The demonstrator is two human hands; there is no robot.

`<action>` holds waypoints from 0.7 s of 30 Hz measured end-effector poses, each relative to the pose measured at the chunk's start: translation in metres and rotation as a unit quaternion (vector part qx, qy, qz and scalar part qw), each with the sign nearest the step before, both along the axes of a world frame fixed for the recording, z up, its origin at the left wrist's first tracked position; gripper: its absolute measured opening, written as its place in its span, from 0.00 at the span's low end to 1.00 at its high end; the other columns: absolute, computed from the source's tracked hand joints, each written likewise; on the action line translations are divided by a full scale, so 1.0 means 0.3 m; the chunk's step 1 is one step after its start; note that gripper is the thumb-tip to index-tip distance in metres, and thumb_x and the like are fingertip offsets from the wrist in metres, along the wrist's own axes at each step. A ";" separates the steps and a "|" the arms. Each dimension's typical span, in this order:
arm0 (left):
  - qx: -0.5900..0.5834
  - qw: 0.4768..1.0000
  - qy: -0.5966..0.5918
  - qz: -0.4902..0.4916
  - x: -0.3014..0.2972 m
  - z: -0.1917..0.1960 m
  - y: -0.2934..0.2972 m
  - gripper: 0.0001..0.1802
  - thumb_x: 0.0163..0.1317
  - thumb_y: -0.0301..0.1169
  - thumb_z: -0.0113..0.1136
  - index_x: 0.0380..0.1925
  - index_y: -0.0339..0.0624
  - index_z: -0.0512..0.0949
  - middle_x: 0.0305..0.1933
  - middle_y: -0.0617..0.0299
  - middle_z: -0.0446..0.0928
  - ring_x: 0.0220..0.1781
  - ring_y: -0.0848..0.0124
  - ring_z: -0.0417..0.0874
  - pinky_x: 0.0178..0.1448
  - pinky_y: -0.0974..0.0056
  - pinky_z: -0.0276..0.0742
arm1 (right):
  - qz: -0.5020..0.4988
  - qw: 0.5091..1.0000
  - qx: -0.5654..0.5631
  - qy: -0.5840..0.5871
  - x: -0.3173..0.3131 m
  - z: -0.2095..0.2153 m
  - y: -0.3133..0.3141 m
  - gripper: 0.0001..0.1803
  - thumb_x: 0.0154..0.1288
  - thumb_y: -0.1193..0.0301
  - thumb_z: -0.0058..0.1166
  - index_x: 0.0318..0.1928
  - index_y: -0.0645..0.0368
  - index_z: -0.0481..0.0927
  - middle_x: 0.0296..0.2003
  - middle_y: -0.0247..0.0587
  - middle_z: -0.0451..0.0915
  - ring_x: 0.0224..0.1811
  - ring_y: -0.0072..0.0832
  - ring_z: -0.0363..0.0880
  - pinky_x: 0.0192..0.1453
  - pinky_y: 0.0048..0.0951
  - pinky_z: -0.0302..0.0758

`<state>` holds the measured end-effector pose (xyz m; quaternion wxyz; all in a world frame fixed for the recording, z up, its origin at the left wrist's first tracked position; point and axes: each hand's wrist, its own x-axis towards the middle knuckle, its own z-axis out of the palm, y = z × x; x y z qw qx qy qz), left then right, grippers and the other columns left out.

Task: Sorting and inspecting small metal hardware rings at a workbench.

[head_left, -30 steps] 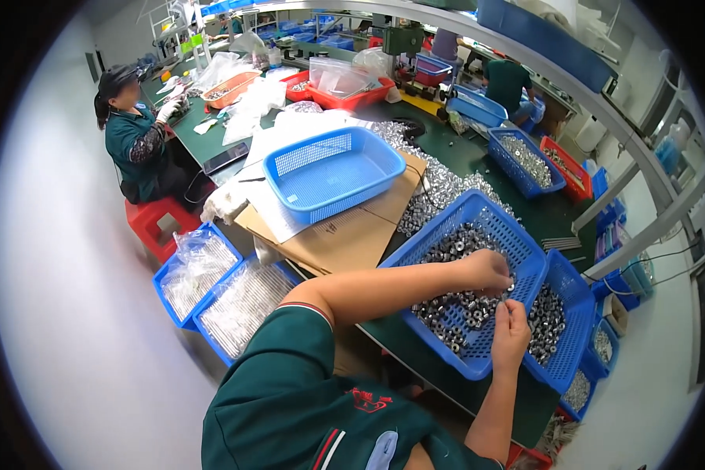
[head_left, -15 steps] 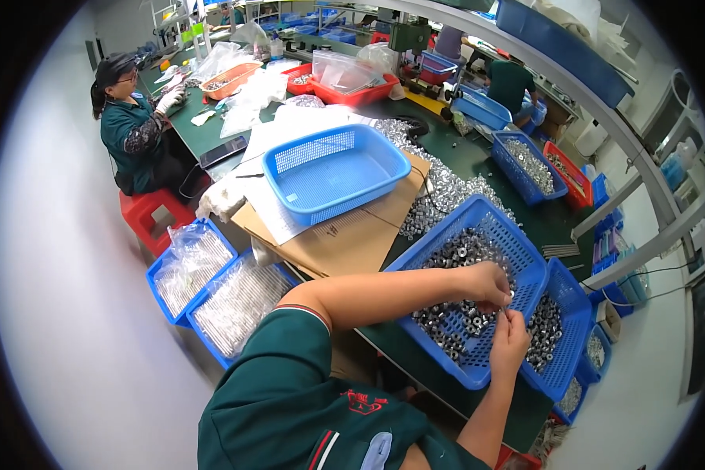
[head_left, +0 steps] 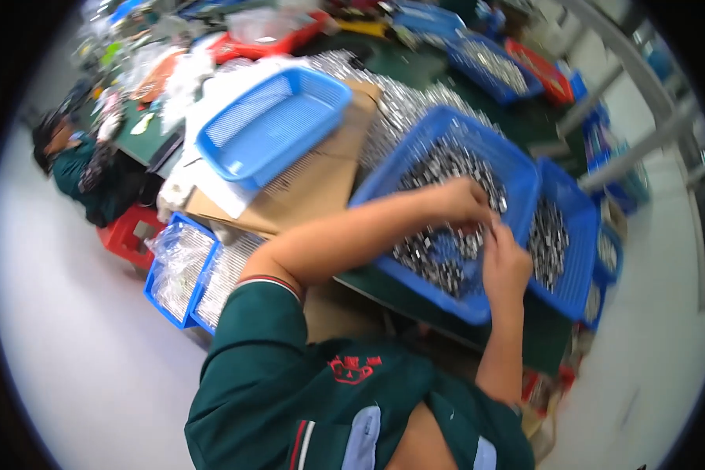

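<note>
Silver parts [head_left: 450, 166] | in blue basket [head_left: 522, 174], below fingers [head_left: 500, 238] | fingers pinched narrow (held item: blurred, can't tell)

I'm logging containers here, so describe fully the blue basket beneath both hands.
The blue basket looks plastic: rectangular, with rounded corners and an open top. It stands upright at an angle on the green table, holding many blurred, silvery metal parts, its bottom partly bare. A second blue basket lies close along its right side. The left hand and right hand are over it; contact is unclear.
</note>
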<state>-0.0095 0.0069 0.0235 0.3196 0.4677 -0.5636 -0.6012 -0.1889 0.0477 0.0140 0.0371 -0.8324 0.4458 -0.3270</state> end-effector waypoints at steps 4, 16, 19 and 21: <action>-0.029 0.998 0.045 -0.014 0.001 0.000 -0.023 0.15 0.59 0.36 0.66 0.32 0.32 0.80 0.23 0.62 0.77 0.22 0.77 0.75 0.27 0.73 0.72 | -0.003 0.997 0.041 -0.062 0.006 0.006 -0.020 0.05 0.65 0.69 0.53 0.36 0.58 0.77 0.20 0.51 0.75 0.23 0.48 0.77 0.26 0.42 0.69; 0.080 0.965 0.250 0.007 -0.006 -0.015 -0.030 0.07 0.61 0.25 0.57 0.38 0.36 0.76 0.37 0.59 0.78 0.36 0.71 0.81 0.38 0.68 0.78 | -0.010 0.952 0.191 -0.240 -0.044 -0.034 -0.003 0.13 0.69 0.65 0.48 0.31 0.61 0.76 0.15 0.45 0.72 0.17 0.36 0.73 0.23 0.35 0.66; 0.008 0.998 -0.027 -0.048 0.010 -0.071 -0.056 0.11 0.50 0.26 0.59 0.35 0.38 0.77 0.27 0.63 0.76 0.31 0.71 0.79 0.35 0.66 0.75 | -0.015 0.960 0.175 -0.217 -0.031 -0.022 0.003 0.13 0.69 0.65 0.48 0.31 0.61 0.75 0.15 0.45 0.72 0.17 0.38 0.74 0.23 0.35 0.66; -0.229 0.928 -0.260 -0.137 -0.026 -0.121 -0.034 0.10 0.46 0.28 0.60 0.32 0.45 0.81 0.29 0.58 0.81 0.36 0.65 0.83 0.39 0.60 0.77 | -0.013 0.960 0.171 -0.223 -0.037 -0.032 -0.005 0.13 0.69 0.65 0.48 0.31 0.60 0.76 0.15 0.45 0.72 0.17 0.39 0.74 0.23 0.35 0.67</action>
